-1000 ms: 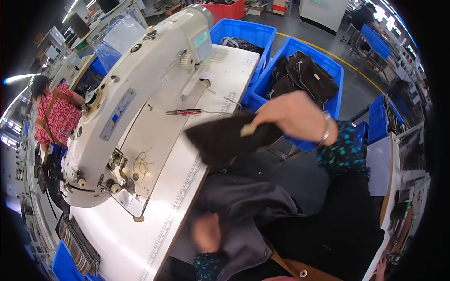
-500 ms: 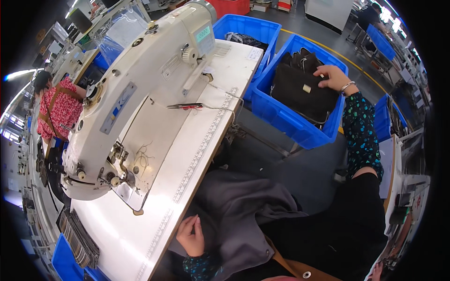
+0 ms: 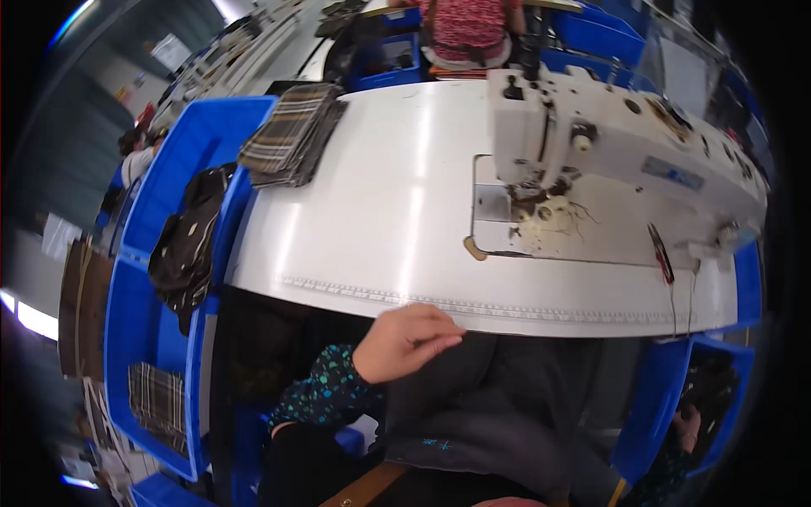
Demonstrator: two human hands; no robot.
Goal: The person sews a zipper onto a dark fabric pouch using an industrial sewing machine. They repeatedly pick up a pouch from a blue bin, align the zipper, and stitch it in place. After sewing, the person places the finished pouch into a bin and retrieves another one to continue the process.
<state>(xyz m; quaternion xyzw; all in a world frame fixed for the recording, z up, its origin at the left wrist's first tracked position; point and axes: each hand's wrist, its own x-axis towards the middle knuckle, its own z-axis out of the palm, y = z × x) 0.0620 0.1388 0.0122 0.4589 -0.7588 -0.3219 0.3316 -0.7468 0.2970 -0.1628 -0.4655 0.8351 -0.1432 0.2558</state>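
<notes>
My left hand [image 3: 410,340] hovers by the front edge of the white sewing table [image 3: 372,228], over my dark grey apron [image 3: 481,414]. Its fingers and thumb are pressed together, and I see nothing between them. Far to the right and low, my right hand [image 3: 688,428] is at a blue bin [image 3: 646,414], against dark fabric pieces [image 3: 711,380]. Its fingers are small and dim there, so their grip is unclear. The white sewing machine [image 3: 608,127] stands at the right of the table, with nothing under its needle area that I can make out.
Plaid fabric pieces [image 3: 291,135] lie stacked at the table's left corner. Blue bins [image 3: 198,338] at the left hold a dark garment piece [image 3: 193,237] and more plaid cloth [image 3: 158,401]. Thread snips [image 3: 661,253] rest beside the machine. Another person [image 3: 469,29] sits beyond the table.
The view has swung left, bringing the left bins and plaid stack into fuller view. My right hand still reaches to the right bin. My left hand stays near the table edge.
</notes>
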